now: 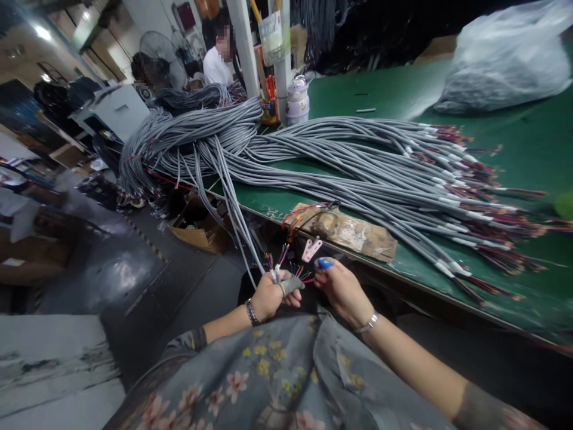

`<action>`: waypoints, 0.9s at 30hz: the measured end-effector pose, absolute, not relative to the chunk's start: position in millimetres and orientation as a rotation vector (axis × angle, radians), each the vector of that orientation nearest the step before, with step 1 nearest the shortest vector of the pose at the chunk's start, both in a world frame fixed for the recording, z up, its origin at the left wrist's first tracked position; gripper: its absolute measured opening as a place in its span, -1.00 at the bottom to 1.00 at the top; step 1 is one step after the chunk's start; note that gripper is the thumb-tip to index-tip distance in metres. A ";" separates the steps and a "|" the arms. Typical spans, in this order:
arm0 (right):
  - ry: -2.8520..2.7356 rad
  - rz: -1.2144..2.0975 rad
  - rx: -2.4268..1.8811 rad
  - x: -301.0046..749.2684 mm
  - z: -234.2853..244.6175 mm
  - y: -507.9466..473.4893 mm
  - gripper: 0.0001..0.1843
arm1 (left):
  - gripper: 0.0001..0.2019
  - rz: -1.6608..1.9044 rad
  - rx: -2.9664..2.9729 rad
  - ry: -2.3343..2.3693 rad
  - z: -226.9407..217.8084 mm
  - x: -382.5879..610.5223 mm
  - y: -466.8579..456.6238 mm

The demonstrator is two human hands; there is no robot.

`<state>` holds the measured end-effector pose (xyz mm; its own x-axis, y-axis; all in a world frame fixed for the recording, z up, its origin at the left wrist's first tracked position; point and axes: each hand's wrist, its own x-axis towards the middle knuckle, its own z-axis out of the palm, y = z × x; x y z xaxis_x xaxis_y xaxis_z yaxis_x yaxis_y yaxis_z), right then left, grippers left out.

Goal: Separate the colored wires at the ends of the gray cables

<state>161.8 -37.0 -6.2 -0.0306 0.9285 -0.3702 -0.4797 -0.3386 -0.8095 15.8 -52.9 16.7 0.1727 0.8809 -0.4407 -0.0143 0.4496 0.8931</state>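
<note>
My left hand (271, 294) is closed around the ends of a few grey cables (233, 197) that hang down from the table edge. Its forefinger is wrapped in grey tape. Thin coloured wires (293, 269) fan out of the cable ends just past my fist. My right hand (341, 288) is beside them, fingers pinched at the wire tips, with a blue cap (324, 262) on one fingertip. A large bundle of grey cables (358, 161) lies across the green table (528, 149), its stripped coloured ends pointing right.
A taped brown block with a small white bracket (344, 230) is fixed at the table edge above my hands. A clear plastic bag (505, 60) lies far right. A cardboard box (197, 227) stands on the floor. Another person (219, 60) sits beyond the cables.
</note>
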 end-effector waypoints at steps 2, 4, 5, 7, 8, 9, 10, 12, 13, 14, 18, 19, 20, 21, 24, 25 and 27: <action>-0.627 1.731 -1.040 163.2 -5.5 -39.5 -0.59 | -0.54 0.802 0.874 1.246 15.0 14.6 -52.8; -0.701 1.818 -1.004 163.4 -4.1 -42.5 -0.55 | -0.56 0.812 0.865 1.257 13.4 13.7 -52.6; -0.747 1.842 -0.995 163.0 -3.2 -43.6 -0.54 | -0.57 0.811 0.867 1.259 13.0 13.5 -52.5; -0.849 1.849 -0.997 161.4 -0.8 -44.5 -0.54 | -0.58 0.802 0.884 1.251 12.8 13.4 -52.6; -0.897 1.836 -1.005 160.3 0.5 -44.2 -0.54 | -0.58 0.797 0.894 1.247 13.1 13.5 -52.7; -0.937 1.820 -1.019 159.3 1.8 -43.5 -0.54 | -0.58 0.794 0.902 1.245 13.6 13.6 -52.9; -0.966 1.801 -1.036 158.4 2.9 -42.6 -0.54 | -0.59 0.791 0.909 1.247 14.3 13.8 -53.1; -0.998 1.756 -1.073 157.3 4.2 -40.9 -0.53 | -0.61 0.783 0.920 1.254 15.6 14.4 -53.3; -1.007 1.736 -1.092 157.1 4.3 -40.3 -0.53 | -0.62 0.781 0.923 1.257 16.2 14.7 -53.4; -1.014 1.718 -1.109 157.1 4.1 -40.0 -0.53 | -0.62 0.782 0.923 1.259 16.5 15.0 -53.5; -0.996 1.677 -1.164 157.8 2.5 -41.0 -0.50 | -0.61 0.803 0.906 1.278 15.7 16.1 -53.4; -0.978 1.679 -1.169 157.9 2.5 -41.6 -0.48 | -0.60 0.811 0.902 1.278 15.0 16.1 -53.3; -0.962 1.687 -1.167 157.9 2.8 -42.1 -0.47 | -0.60 0.818 0.899 1.275 14.2 16.1 -53.2; -0.948 1.700 -1.162 157.9 3.2 -42.6 -0.46 | -0.60 0.825 0.895 1.273 13.3 16.0 -53.2; -0.928 1.732 -1.143 157.7 4.5 -43.6 -0.46 | -0.59 0.835 0.881 1.281 10.6 15.6 -52.9; -0.923 1.735 -1.140 157.8 4.6 -43.8 -0.46 | -0.59 0.836 0.878 1.286 10.0 15.5 -52.9; -0.911 1.730 -1.136 158.0 3.7 -43.9 -0.47 | -0.59 0.843 0.874 1.295 9.2 15.7 -52.6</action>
